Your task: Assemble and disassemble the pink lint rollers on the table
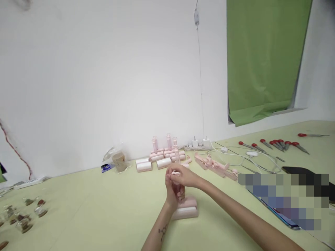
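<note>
In the middle of the table my left hand (172, 195) is closed round an upright pink see-through tube (178, 189). From the right, my right hand (185, 176) pinches the small pale pink part (176, 173) at its top. Fingers cover much of both pieces, so how they join is hidden. Directly below the hands lies a pink and white rounded case (186, 212); whether the tube touches it I cannot tell. Behind the hands are similar pink and white cases (164, 163), some with slim clear pink tubes (169, 142) standing on them.
Pink long parts (214, 165) lie right of the hands. Beyond them are a power strip (197, 147), white cables (243, 157), red-handled tools (280, 143) and a dark phone-like slab (300, 170). Leftward sit a tape roll in plastic (119, 162) and several small glass domes (24, 223).
</note>
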Available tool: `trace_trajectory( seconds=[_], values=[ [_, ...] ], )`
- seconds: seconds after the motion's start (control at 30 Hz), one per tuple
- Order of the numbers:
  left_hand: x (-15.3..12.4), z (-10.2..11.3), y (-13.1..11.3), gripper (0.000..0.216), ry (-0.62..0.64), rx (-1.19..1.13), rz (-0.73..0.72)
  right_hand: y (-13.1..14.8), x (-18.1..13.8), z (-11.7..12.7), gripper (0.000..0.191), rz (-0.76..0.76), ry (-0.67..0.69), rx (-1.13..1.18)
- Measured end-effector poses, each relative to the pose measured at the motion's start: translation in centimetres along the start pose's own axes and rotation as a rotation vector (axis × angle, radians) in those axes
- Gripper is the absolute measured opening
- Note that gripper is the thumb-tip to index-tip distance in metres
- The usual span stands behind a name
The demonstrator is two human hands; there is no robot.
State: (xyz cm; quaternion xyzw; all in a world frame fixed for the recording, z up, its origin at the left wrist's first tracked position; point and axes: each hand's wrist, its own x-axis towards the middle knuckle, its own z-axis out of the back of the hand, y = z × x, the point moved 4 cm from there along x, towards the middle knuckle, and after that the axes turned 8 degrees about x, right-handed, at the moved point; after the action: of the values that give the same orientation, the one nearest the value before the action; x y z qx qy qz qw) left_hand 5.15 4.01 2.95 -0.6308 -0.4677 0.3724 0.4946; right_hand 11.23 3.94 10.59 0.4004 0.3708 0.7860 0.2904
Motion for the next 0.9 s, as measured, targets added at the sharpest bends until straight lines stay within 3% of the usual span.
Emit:
trace_trajectory(
  seconds=[0.1, 0.2, 0.33, 0.43, 0.5, 0.67, 0.83, 0.9],
  values=[
    [0.0, 0.0, 0.5, 0.069, -0.019, 0.005, 0.022, 0.2, 0.4, -0.7, 0.022, -0.016, 0.179, -0.02],
    [0.1, 0.1, 1.0, 0.066, -0.06, 0.004, 0.045, 0.0, 0.1, -1.3, 0.036, -0.147, 0.365, -0.019],
    [0.2, 0.3, 1.6, 0.062, -0.126, -0.005, 0.109, -0.1, -0.1, -1.0, 0.038, -0.349, 0.448, 0.001],
    [0.0, 0.5, 1.8, 0.062, -0.193, -0.006, 0.123, -0.1, -0.2, -1.0, 0.037, -0.361, 0.427, -0.004],
    [-0.1, 0.6, 1.7, 0.062, -0.221, -0.012, 0.09, -0.3, -0.2, -1.1, 0.035, -0.324, 0.345, -0.026],
    [-0.3, 0.4, 1.4, 0.062, -0.16, -0.029, 0.05, -1.1, -0.3, -1.8, 0.024, -0.247, 0.166, -0.008],
    [-0.1, 0.1, 0.6, 0.067, -0.078, -0.042, 0.046, -1.8, -0.3, -1.5, 0.033, -0.377, 0.25, 0.168],
    [-0.1, 0.0, 0.4, 0.07, -0.037, -0.046, 0.032, -1.8, -0.6, -1.1, 0.041, -0.331, 0.237, 0.279]
  ],
)
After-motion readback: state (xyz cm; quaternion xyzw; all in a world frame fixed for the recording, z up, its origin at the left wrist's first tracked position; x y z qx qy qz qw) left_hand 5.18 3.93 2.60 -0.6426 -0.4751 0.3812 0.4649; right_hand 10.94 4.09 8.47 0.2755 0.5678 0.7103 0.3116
